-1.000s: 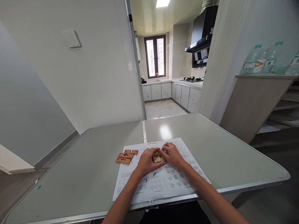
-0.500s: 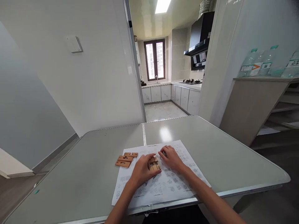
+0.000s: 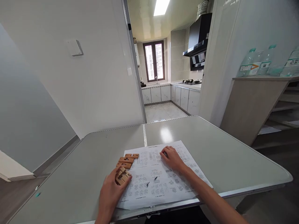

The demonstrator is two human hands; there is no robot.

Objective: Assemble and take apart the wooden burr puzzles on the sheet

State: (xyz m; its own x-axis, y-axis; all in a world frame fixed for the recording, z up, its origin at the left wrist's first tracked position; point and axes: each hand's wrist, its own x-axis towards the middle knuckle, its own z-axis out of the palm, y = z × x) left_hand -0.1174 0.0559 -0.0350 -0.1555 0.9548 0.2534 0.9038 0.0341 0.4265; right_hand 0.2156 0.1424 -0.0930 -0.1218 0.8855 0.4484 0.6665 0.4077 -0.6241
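In my left hand is a pale wooden puzzle block with notches and a dark mark on it, gripped between thumb and fingers. It is over the left edge of a printed sheet, just in front of several reddish-brown slotted wooden pieces, which carry dark numerals. Toward the sheet's upper right rests my right hand. Its fingers are curled in together, and a small dark spot shows between them; what they hold, if anything, I cannot make out.
A grey-green table with a metal rim and a middle seam lies under everything. A small green bit is near its left edge. Plastic bottles stand on a cabinet at the right. Beyond the doorway is a kitchen.
My left hand has carried the pale wooden block left and toward me, from the sheet's middle to beside the brown pieces. My right hand has barely moved.
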